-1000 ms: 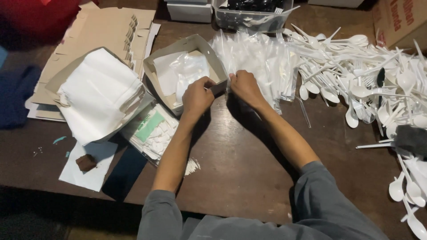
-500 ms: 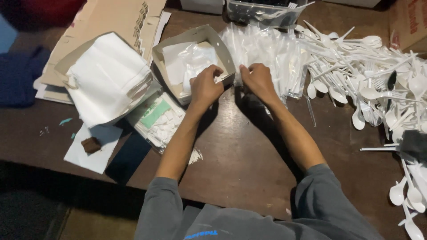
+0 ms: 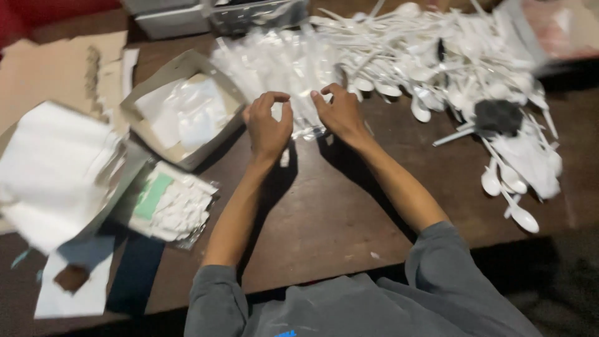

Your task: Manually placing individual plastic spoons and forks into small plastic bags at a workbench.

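My left hand (image 3: 268, 125) and my right hand (image 3: 340, 112) are close together over the brown table (image 3: 324, 206). Between them they pinch a clear plastic sleeve (image 3: 299, 115) that seems to hold white cutlery; blur hides the details. Just beyond the hands lies a row of similar filled clear sleeves (image 3: 268, 62). A shallow cardboard box (image 3: 187, 112) with clear wrappers inside sits to the left of my left hand.
A large heap of white plastic spoons (image 3: 449, 56) covers the far right, with a dark object (image 3: 497, 116) on it. A stack of white napkins (image 3: 56, 168) and a clear packet of small white pieces (image 3: 171, 206) lie at the left. Flat cardboard (image 3: 50, 68) sits far left.
Both hands have shifted from the box's edge towards the row of sleeves, with a clear sleeve held between them. The camera has swung, so the scene is blurred.
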